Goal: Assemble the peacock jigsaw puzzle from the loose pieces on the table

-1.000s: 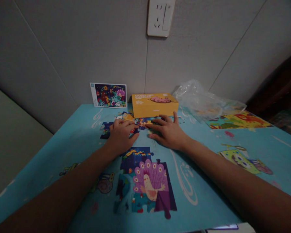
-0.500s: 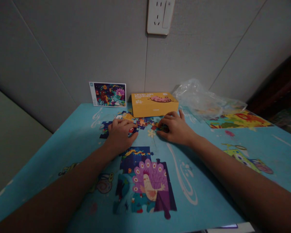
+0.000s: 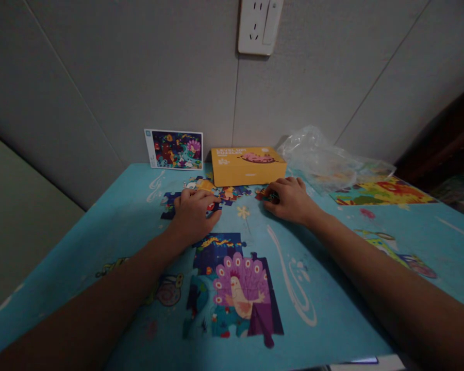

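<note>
My left hand (image 3: 194,213) lies over loose jigsaw pieces (image 3: 170,204), its fingers stretched forward and the thumb apart. Against the front of the yellow box, my right hand (image 3: 291,200) curls its fingers round a dark, multicoloured jigsaw piece (image 3: 268,196), which they partly hide. More loose jigsaw pieces (image 3: 232,194) lie between the hands, near the box. Closer to me, between my forearms, is a joined puzzle section (image 3: 239,293) with a purple peacock and a dark blue upper corner. Its left and lower edges are uneven.
A yellow puzzle box (image 3: 249,172) stands by the wall, with a picture card (image 3: 177,149) leaning to its left. Clear plastic bags (image 3: 320,157) and a yellow-red picture sheet (image 3: 390,191) lie at the right. The blue tablecloth (image 3: 112,216) bears printed cartoon figures.
My right hand has shifted a little to the right with the jigsaw piece, away from the loose pieces in the middle. The left hand stays over its pieces. The view has shifted slightly.
</note>
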A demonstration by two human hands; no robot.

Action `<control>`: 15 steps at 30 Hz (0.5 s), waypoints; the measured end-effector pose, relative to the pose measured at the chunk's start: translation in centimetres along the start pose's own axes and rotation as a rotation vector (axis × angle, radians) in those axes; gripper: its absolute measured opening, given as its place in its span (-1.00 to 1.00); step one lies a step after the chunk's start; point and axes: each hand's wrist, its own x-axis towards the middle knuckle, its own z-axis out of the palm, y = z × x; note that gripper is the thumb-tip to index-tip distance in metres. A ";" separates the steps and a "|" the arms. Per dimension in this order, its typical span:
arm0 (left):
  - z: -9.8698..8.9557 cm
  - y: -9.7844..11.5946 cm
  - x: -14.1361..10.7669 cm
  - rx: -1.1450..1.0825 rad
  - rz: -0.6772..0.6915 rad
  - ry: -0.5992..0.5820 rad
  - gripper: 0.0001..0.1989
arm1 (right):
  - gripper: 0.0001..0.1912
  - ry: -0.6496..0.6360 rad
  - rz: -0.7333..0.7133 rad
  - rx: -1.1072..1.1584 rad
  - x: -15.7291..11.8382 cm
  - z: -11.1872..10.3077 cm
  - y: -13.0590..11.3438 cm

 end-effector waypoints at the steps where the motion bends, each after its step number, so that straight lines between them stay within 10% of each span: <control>1: 0.0 0.0 0.0 0.001 -0.002 0.001 -0.74 | -0.70 0.019 0.004 -0.004 -0.1 0.0 -0.1; 15: 0.3 -0.2 0.1 -0.029 0.044 0.029 -0.78 | -0.75 0.044 -0.301 0.049 -0.8 -0.5 -3.0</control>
